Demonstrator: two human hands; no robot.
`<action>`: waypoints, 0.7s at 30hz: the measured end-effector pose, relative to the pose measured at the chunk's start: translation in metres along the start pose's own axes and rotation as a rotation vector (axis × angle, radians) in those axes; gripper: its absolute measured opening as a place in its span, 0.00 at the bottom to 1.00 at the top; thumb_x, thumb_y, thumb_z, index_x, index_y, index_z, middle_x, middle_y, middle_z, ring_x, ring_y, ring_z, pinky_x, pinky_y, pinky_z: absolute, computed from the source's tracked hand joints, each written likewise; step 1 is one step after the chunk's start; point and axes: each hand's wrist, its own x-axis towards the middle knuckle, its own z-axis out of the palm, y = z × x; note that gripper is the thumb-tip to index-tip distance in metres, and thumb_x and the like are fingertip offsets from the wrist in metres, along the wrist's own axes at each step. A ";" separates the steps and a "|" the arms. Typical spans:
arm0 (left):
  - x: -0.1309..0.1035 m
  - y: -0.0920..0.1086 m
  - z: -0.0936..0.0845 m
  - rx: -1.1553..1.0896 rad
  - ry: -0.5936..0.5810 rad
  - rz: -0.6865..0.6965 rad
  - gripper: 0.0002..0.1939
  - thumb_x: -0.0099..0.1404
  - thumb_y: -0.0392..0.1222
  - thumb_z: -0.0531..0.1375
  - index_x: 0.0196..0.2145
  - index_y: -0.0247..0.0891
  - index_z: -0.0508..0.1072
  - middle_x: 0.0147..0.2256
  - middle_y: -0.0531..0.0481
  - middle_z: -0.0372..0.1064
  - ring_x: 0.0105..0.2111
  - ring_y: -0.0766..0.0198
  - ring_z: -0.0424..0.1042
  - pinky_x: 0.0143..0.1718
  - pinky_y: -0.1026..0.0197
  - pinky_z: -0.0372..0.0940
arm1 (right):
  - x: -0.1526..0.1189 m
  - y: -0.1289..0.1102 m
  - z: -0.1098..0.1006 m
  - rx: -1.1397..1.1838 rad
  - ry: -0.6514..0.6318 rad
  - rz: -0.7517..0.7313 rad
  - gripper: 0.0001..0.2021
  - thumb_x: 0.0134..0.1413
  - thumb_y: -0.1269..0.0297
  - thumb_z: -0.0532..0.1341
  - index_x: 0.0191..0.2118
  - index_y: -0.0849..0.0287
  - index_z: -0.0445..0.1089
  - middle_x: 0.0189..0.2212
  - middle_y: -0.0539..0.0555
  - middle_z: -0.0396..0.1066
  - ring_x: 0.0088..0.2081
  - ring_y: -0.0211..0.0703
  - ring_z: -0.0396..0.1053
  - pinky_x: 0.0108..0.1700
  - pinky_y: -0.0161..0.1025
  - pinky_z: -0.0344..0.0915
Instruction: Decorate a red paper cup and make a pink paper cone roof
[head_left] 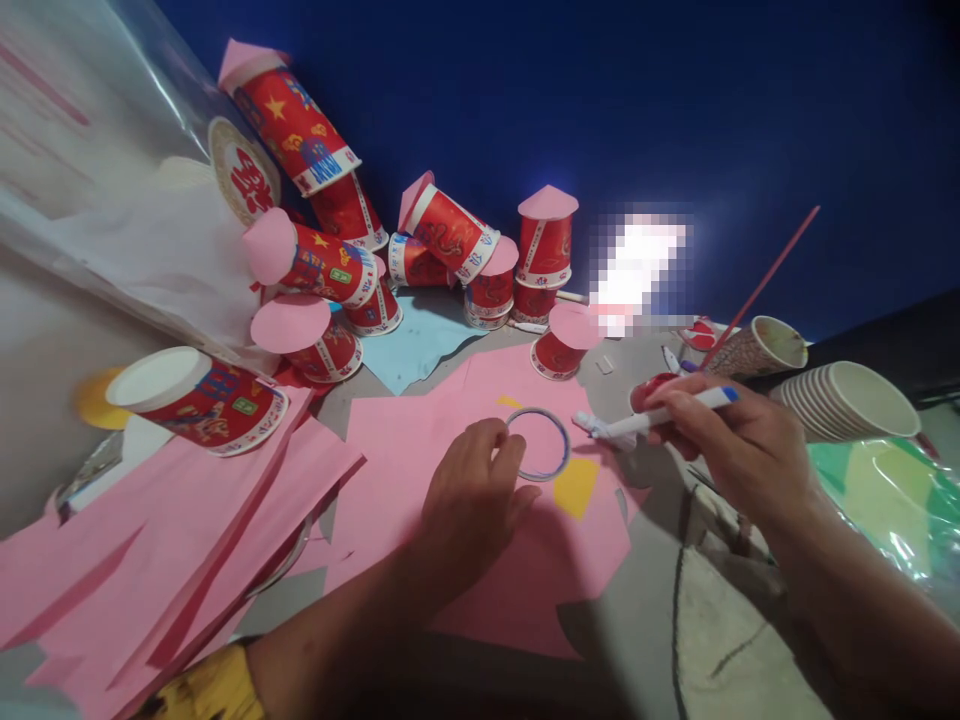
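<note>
My left hand (480, 485) has its fingers curled at the left rim of a thin, round ring (568, 455) that looks like a tape roll. This ring lies on a sheet of pink paper (390, 450), which shows through its middle. A white marker (645, 420) with a blue end is gripped in my right hand (720, 430), its tip pointing left towards the ring. Just below the ring is a yellow paper piece (576, 487). Near the marker tip lies a small whitish crumpled item (619, 435), its kind unclear.
Red paper cups with pink cone tops (547, 235) stand and lean at the back. Folded pink sheets (187, 540) lie left, beside a red cup (199, 400). At right are stacked white cups (847, 400), a patterned cup (757, 345) and a green plastic packet (885, 510).
</note>
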 end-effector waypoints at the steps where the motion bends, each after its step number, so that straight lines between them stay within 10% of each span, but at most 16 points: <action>1: 0.001 0.000 0.002 -0.013 0.034 0.001 0.22 0.62 0.42 0.70 0.51 0.34 0.69 0.51 0.35 0.70 0.50 0.46 0.72 0.47 0.48 0.71 | -0.009 0.007 -0.003 0.063 0.038 0.040 0.16 0.67 0.47 0.61 0.39 0.54 0.76 0.27 0.51 0.76 0.26 0.40 0.69 0.27 0.35 0.63; 5: 0.006 -0.004 0.011 -0.019 0.065 0.067 0.46 0.59 0.51 0.72 0.67 0.35 0.54 0.63 0.28 0.63 0.63 0.37 0.64 0.63 0.39 0.62 | -0.036 0.025 -0.001 0.181 0.115 0.143 0.16 0.63 0.46 0.64 0.38 0.55 0.77 0.23 0.50 0.74 0.22 0.39 0.66 0.24 0.36 0.62; 11: 0.017 -0.008 0.012 -0.040 -0.007 0.043 0.45 0.62 0.46 0.69 0.68 0.36 0.51 0.58 0.33 0.70 0.55 0.41 0.72 0.56 0.40 0.66 | -0.042 0.033 0.010 0.294 0.190 0.161 0.18 0.62 0.44 0.65 0.38 0.55 0.76 0.23 0.51 0.74 0.24 0.40 0.66 0.26 0.37 0.63; 21: 0.038 -0.031 -0.022 0.140 0.248 -0.207 0.34 0.64 0.43 0.64 0.65 0.32 0.60 0.61 0.28 0.62 0.62 0.37 0.62 0.61 0.36 0.60 | -0.040 0.047 0.000 0.195 0.061 0.132 0.21 0.65 0.43 0.61 0.32 0.56 0.74 0.20 0.49 0.70 0.23 0.39 0.67 0.28 0.37 0.62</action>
